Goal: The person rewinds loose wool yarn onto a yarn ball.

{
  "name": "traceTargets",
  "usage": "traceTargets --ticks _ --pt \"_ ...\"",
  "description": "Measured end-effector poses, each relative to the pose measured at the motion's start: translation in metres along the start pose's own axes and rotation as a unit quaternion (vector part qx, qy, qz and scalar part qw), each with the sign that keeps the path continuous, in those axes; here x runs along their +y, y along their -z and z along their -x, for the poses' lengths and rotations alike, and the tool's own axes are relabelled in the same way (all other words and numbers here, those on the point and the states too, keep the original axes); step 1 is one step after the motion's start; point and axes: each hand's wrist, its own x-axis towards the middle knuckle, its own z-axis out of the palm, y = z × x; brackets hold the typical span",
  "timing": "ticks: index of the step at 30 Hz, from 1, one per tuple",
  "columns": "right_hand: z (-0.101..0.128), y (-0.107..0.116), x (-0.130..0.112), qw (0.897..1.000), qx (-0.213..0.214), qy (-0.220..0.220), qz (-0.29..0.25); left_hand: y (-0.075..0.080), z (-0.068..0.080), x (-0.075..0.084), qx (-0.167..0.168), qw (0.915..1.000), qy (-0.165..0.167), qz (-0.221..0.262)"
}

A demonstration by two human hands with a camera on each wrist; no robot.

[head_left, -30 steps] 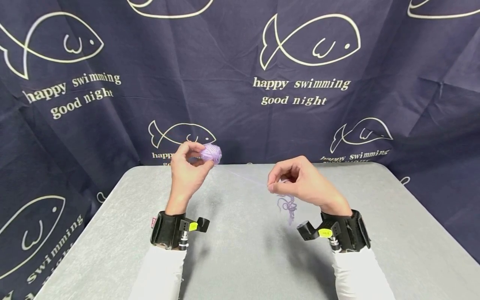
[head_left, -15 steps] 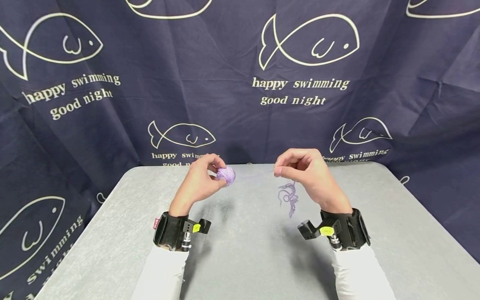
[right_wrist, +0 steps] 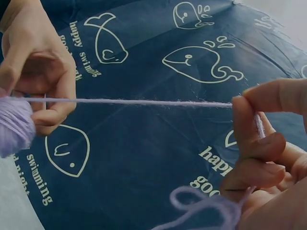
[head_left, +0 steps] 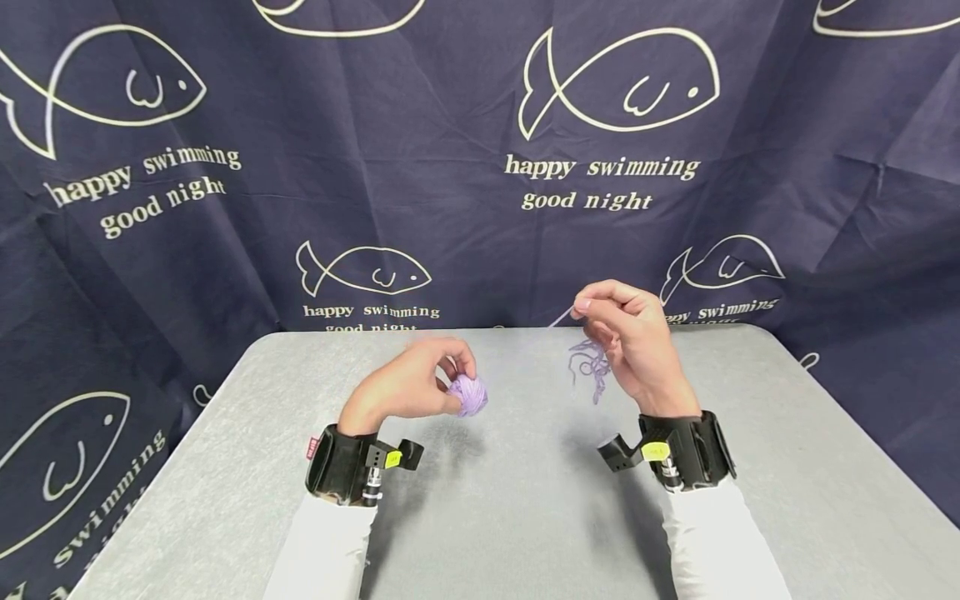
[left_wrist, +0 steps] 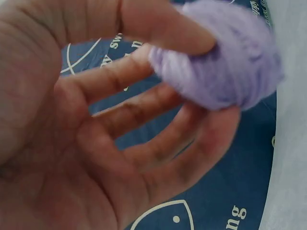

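Note:
My left hand (head_left: 423, 385) holds a small ball of lilac yarn (head_left: 468, 395) between thumb and fingertips, low over the grey table (head_left: 487, 517). The left wrist view shows the yarn ball (left_wrist: 223, 55) pinched at the fingertips. My right hand (head_left: 626, 342) is raised to the right and pinches the yarn strand (right_wrist: 144, 102), which runs taut from the yarn ball (right_wrist: 14, 125) to my fingers. A loose tangle of yarn (head_left: 590, 371) hangs under the right hand.
A dark blue curtain (head_left: 480, 150) printed with white fish and the words "happy swimming good night" hangs behind the table and down its left side. Black wrist straps sit on both white sleeves.
My left hand has come down and to the right with the yarn ball, toward the table. My right hand has risen and moved right, drawing the strand out.

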Motion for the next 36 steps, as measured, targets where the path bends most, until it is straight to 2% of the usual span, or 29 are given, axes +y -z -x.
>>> traceTargets --ticks 6,12,16,21,25,29,36 --pt "-0.003 0.006 0.003 0.998 0.023 0.009 -0.057 0.0 0.002 0.007 -0.079 0.9964 -0.013 0.027" --pt "-0.007 0.015 0.006 0.993 0.031 0.014 -0.114 0.001 0.005 0.011 -0.138 0.9867 -0.037 0.077" --pt "-0.01 0.021 0.008 0.987 0.046 0.002 -0.153 0.003 0.006 0.015 -0.167 0.9766 -0.071 0.114" --pt "-0.013 0.026 0.01 0.98 0.076 -0.013 -0.184 0.005 0.009 0.019 -0.197 0.9574 -0.126 0.169" --pt "-0.015 0.029 0.011 0.975 0.121 -0.02 -0.188 0.008 0.011 0.023 -0.209 0.9416 -0.163 0.207" --pt "-0.016 0.03 0.012 0.969 0.163 -0.028 -0.184 0.013 0.014 0.025 -0.206 0.9319 -0.193 0.228" --pt "-0.017 0.033 0.015 0.971 0.198 -0.064 -0.117 0.018 0.018 0.027 -0.162 0.9102 -0.258 0.281"
